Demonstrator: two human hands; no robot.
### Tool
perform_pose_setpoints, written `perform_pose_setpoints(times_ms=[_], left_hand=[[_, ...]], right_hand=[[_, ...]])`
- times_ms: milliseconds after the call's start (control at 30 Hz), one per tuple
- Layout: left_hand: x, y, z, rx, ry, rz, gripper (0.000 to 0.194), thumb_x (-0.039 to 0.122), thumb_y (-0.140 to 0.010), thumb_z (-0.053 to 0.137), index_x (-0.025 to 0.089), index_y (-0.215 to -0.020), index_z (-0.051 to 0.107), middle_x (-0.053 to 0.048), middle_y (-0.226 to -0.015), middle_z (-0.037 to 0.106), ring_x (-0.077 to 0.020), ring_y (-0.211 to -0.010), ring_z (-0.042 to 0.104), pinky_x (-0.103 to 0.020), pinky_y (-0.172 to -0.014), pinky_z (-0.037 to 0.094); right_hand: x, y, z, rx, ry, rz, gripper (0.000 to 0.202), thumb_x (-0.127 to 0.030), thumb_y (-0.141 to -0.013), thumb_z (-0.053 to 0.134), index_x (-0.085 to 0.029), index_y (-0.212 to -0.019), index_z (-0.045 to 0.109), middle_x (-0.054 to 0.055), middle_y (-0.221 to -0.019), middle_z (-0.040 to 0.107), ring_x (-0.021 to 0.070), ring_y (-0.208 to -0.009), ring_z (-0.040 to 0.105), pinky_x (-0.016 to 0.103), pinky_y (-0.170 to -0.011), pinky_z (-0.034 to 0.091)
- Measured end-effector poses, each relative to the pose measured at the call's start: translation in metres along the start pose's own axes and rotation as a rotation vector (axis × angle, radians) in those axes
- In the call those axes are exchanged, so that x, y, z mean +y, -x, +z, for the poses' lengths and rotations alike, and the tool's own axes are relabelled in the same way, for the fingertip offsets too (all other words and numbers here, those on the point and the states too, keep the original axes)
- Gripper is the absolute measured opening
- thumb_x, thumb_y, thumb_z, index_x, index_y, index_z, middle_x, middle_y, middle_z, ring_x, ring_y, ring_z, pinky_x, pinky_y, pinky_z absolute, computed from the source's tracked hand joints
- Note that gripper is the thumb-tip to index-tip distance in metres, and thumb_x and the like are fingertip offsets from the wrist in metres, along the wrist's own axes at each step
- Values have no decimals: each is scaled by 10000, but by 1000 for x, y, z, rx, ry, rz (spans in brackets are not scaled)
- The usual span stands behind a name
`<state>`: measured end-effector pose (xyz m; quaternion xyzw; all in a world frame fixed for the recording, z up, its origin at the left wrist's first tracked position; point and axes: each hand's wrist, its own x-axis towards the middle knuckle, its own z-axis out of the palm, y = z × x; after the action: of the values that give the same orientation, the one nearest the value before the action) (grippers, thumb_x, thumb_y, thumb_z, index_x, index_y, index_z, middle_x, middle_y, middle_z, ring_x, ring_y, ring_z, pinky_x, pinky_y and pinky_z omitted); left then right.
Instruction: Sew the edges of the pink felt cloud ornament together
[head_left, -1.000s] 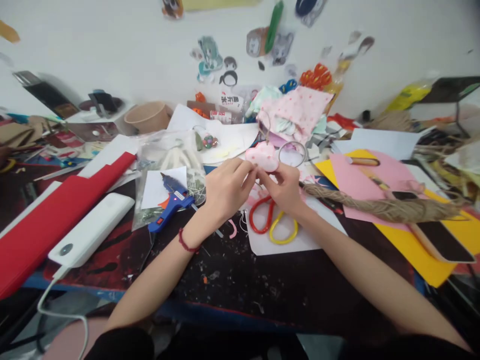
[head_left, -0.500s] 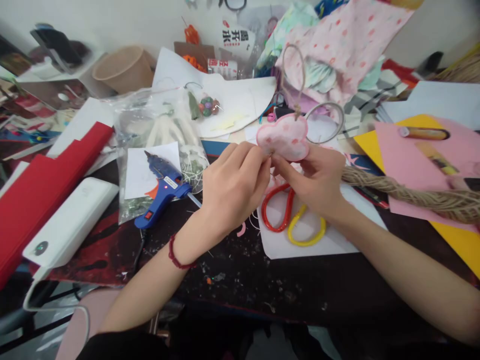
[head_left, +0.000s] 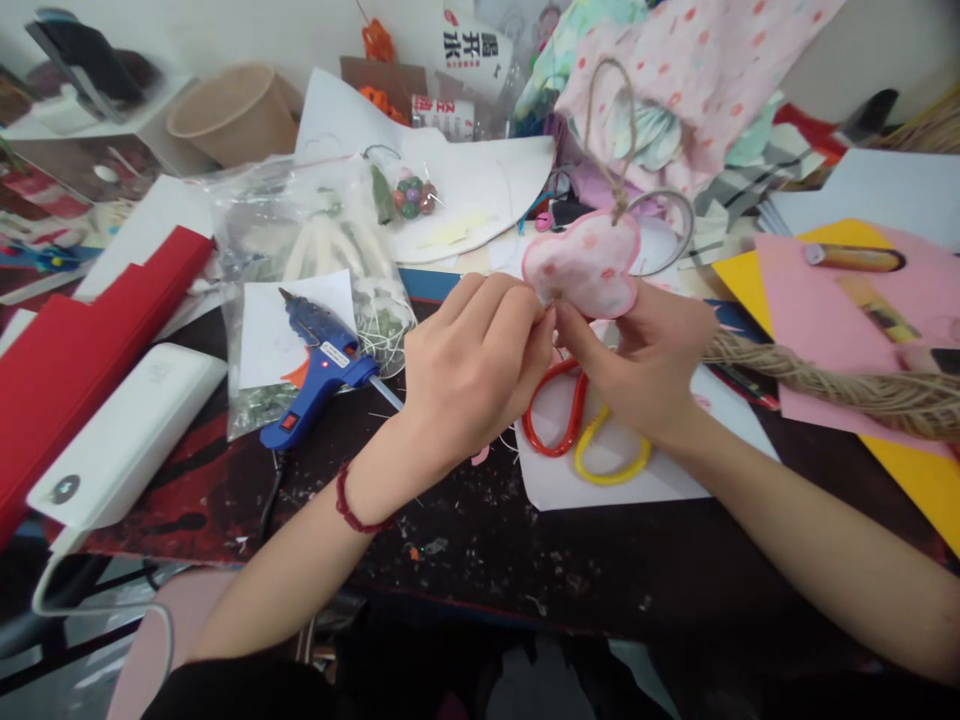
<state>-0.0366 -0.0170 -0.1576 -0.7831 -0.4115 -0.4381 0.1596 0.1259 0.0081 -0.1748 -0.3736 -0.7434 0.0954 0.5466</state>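
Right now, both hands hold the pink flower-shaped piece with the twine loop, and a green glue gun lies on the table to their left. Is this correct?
Not quite: the glue gun is blue, not green, as the head view shows. The rest stands: the left hand and the right hand both hold the pink flower-shaped piece with its twine loop, and the gun lies on the table to their left.

Scissors (head_left: 585, 440): blades hidden under both hands, only red and yellow handles show. Red paper (head_left: 67, 350) and twine bundle (head_left: 847, 385) cut off by frame edges. Lower edge of pink pouch (head_left: 581, 265) covered by fingertips.
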Motion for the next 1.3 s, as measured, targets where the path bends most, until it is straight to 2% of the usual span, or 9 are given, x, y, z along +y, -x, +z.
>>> perform_pose_setpoints(times_ms=[233,533,733,867,1000,1167,1300], left_hand=[[1,1,1,1,1,-2,178,166,-972,549,216,-817,476,-21,-804,670,-162,-752,622,-309,-646,473],[7,2,-1,-5,47,-26,193,126,-981,507,227,-819,480,-12,-789,644,-131,-700,615,-279,-634,508],[7,3,-1,17,51,2,190,92,-968,513,222,-831,487,-19,-787,649,-141,-731,636,-271,-615,500],[7,3,-2,43,68,19,185,56,-941,545,210,-843,517,-37,-820,680,-152,-776,660,-280,-668,532],[8,2,-3,75,89,-11,185,80,-951,558,223,-835,536,-19,-823,685,-145,-785,665,-286,-693,552],[9,0,-4,93,57,-13,179,102,-961,556,226,-832,555,-20,-839,698,-150,-810,675,-300,-702,568],[9,0,-5,94,33,-5,182,104,-948,573,229,-818,558,-17,-821,700,-153,-778,670,-311,-667,559]], right_hand=[[-6,0,0,51,85,-84,316,-226,-854,673,-211,-615,466,-51,-542,420,92,-503,362,289,-513,293],[-11,2,-3,26,245,-87,376,-280,-879,646,-233,-586,415,-31,-518,416,111,-494,341,314,-503,304],[-9,1,-4,39,181,-213,345,-175,-849,673,-217,-625,414,-48,-561,372,91,-511,319,295,-500,255],[-9,1,-6,36,219,-239,376,-180,-859,661,-220,-601,390,-44,-539,341,98,-502,290,307,-490,230],[-11,2,-6,45,231,-147,385,-247,-875,671,-224,-592,411,-37,-531,399,101,-506,352,305,-507,298],[-8,1,-4,57,-8,44,292,-273,-853,711,-235,-636,520,-33,-578,533,127,-548,475,330,-548,375],[-7,1,-5,0,-102,158,258,-314,-863,711,-258,-647,582,-4,-611,589,181,-605,544,380,-589,426]])
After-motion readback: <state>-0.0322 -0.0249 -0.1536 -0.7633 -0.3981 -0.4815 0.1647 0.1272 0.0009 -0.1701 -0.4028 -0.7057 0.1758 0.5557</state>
